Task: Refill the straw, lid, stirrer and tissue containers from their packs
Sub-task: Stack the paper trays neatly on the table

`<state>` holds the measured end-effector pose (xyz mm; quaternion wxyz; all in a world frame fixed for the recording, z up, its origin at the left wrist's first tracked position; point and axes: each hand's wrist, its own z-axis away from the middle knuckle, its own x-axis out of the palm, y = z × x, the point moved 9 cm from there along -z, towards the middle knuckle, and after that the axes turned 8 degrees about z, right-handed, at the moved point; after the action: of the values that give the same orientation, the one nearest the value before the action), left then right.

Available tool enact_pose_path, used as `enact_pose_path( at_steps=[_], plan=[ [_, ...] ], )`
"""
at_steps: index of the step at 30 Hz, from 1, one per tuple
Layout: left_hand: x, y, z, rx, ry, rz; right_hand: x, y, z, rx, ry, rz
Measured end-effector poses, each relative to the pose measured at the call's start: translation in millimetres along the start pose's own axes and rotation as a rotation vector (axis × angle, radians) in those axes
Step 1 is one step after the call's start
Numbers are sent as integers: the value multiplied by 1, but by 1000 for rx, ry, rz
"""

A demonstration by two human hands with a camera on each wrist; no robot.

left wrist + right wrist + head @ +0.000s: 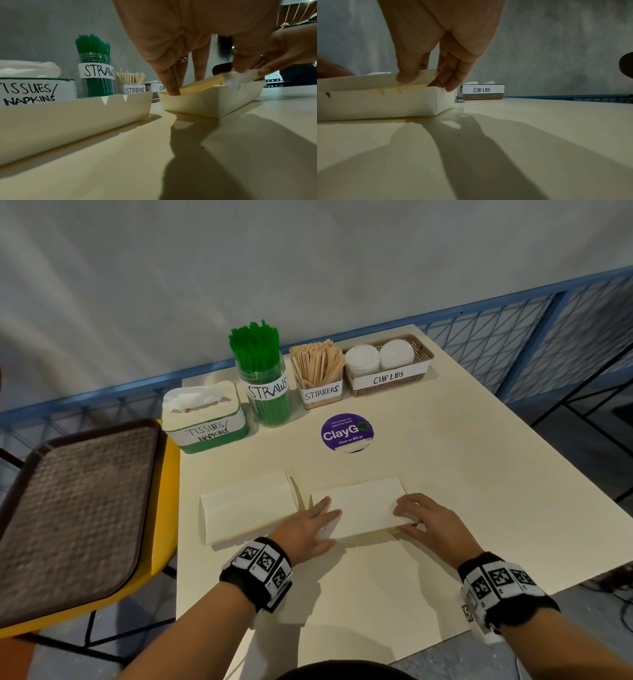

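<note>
Here, both hands work the cream box lying on the tabletop: the left hand lays straight fingers into its left end, the right hand pinches the raised flap at its right end. Just left of the left hand lies a second box. Beyond the hands stand the tissue container, straw jar, stirrers and lid basket, against a grey wall.

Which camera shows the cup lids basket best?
The head view: the cup lids basket shows whole, with its label and two white lid stacks. The right wrist view shows only its labelled front from table height; in the left wrist view fingers hide nearly all of it.
</note>
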<state>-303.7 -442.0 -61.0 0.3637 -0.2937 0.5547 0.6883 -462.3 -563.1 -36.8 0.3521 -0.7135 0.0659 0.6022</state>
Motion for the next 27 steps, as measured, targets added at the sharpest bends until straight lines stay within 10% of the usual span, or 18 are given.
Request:
enact_pose_path(
  at_steps=[12,19,23,27],
  plan=[
    [20,14,9,-102,-143,-379,7,-4,6,41,44,64],
    [11,22,8,-27,36,-562,12,-12,9,-61,166,223],
    [11,25,5,-21,77,-548,7,2,7,154,202,35],
    [31,17,0,-68,-169,-430,18,21,-3,399,64,-162]
  ],
)
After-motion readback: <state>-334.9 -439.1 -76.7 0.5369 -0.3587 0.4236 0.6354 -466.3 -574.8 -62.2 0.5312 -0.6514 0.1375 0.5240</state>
